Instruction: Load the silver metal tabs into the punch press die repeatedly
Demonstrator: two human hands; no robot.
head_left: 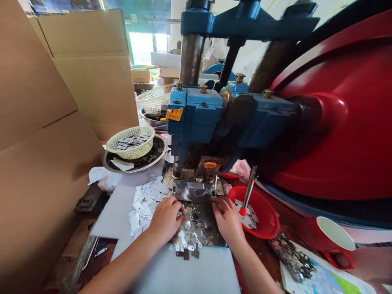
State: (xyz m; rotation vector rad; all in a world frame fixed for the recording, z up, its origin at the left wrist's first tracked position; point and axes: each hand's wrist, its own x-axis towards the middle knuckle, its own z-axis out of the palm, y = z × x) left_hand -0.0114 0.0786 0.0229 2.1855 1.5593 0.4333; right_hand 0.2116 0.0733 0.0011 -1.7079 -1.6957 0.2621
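Observation:
A blue punch press [196, 114] stands in the middle, with a steel die plate [196, 191] at its base. My left hand [165, 218] rests just left of the die, fingers curled over small flat metal pieces [143, 206] heaped on white paper. My right hand [228, 220] sits at the die's right front edge, fingers bent and pinched on something too small to make out. Loose punched pieces [190, 241] lie between my two hands.
A red bowl [266, 222] with a red-tipped tool [248, 190] sits right of my right hand. A pale basket of pieces [131, 141] rests in a steel bowl [137, 163] at left. Cardboard sheets [45, 122] wall the left. A large red flywheel [346, 122], a red cup [333, 241].

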